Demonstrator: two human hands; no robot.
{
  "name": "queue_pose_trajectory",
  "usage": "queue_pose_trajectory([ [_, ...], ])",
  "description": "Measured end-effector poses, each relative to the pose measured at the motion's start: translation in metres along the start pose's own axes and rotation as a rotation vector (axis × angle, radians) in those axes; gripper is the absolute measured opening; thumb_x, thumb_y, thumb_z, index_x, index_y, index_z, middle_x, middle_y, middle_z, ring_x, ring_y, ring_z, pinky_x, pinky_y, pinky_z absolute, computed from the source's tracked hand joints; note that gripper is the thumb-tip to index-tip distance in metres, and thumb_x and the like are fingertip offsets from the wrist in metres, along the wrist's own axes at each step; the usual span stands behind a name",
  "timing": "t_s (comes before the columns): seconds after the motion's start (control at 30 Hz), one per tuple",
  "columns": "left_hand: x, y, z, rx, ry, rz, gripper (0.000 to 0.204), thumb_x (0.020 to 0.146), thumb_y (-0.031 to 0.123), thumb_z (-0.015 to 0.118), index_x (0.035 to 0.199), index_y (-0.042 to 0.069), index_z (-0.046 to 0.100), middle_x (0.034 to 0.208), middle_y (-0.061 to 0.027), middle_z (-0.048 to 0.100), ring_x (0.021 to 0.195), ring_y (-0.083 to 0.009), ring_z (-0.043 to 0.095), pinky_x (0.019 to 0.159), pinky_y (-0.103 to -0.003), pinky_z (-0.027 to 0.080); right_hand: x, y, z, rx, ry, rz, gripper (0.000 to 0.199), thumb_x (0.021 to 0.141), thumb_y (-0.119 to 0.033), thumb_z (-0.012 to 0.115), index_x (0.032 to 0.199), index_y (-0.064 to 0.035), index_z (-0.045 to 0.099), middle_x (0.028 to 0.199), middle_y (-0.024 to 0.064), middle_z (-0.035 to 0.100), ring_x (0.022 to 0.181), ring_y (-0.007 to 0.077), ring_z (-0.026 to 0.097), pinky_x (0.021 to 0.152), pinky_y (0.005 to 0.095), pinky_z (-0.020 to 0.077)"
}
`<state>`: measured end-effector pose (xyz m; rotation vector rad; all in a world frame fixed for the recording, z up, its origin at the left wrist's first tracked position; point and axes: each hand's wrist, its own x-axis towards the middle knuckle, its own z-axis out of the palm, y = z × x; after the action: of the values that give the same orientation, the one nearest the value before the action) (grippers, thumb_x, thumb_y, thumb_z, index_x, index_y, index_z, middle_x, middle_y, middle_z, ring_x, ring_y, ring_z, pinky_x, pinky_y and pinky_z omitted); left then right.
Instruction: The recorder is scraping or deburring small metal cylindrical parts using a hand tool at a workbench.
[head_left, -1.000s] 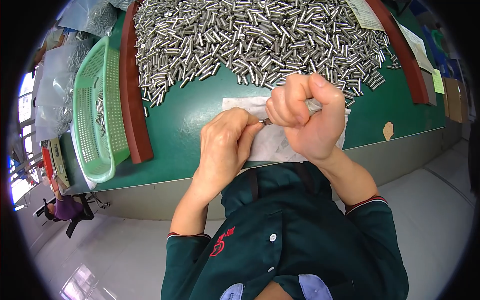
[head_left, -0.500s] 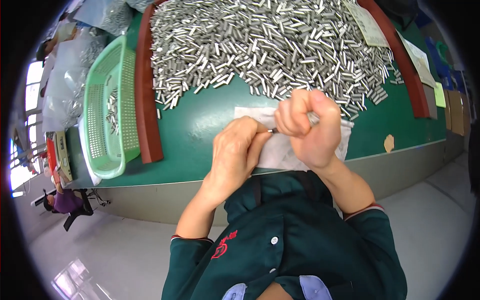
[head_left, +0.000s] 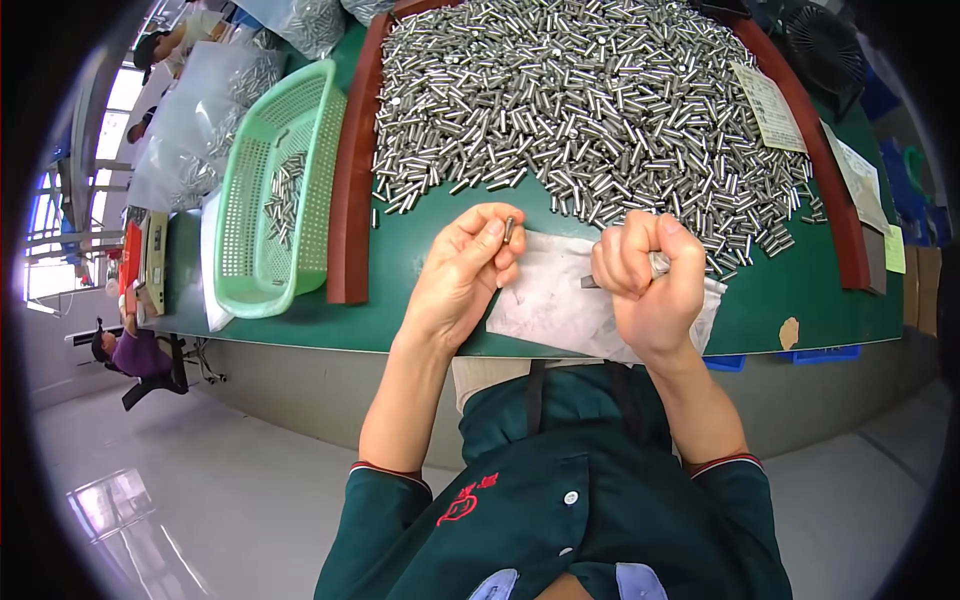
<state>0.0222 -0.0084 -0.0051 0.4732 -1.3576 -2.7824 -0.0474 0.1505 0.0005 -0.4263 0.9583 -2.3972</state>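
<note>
My left hand point(head_left: 459, 266) pinches a small metal pin point(head_left: 508, 231) between thumb and fingertips, its length pointing roughly away from me. To the right, my right hand point(head_left: 650, 277) is closed in a fist. A short grey end point(head_left: 590, 283) sticks out of its left side, and something pale shows in the curl of the fingers; I cannot make out the whole thing. Both hands are over a whitish cloth point(head_left: 545, 300) on the green table, apart from each other. Beyond them spreads a large heap of short, shiny metal pins point(head_left: 580, 110).
Red-brown rails point(head_left: 350, 220) border the heap at left and right. A green perforated basket point(head_left: 232, 270) with some pins stands left of it, near clear bags of metal parts point(head_left: 200, 130). Paper sheets point(head_left: 768, 108) lie at right, beside a black fan point(head_left: 825, 50). Other people are at far left.
My hands have drawn apart: the left has moved away from the right fist and turned, with the pin held up in its fingertips. The whole view has shifted slightly.
</note>
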Motion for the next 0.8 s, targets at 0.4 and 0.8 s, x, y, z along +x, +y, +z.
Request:
queue_pose_trajectory([
  [0.4,0.007,0.027,-0.013,0.309,0.137,0.122,0.025,0.086,0.022,0.046,0.071,0.003,0.051,0.061,-0.0001,0.047,0.052,-0.0065,0.040,0.046,-0.019,0.033,-0.001,-0.001,0.000,-0.021,-0.007,0.003,0.038,0.083,-0.024,0.028,0.049,-0.0064,0.029,0.043,0.0002,0.025,0.040,0.0080,0.020,0.040,0.0242,0.0167],
  [0.8,0.029,0.019,-0.002,1.657,0.223,0.473,0.015,0.070,0.013,0.065,0.072,0.002,0.055,0.049,-0.0056,0.046,0.044,-0.0178,0.046,0.044,-0.030,0.036,0.000,-0.001,0.000,-0.016,0.012,0.006,0.039,0.083,-0.025,0.028,0.049,-0.0062,0.029,0.043,0.0002,0.026,0.041,0.0081,0.020,0.040,0.0243,0.0169],
])
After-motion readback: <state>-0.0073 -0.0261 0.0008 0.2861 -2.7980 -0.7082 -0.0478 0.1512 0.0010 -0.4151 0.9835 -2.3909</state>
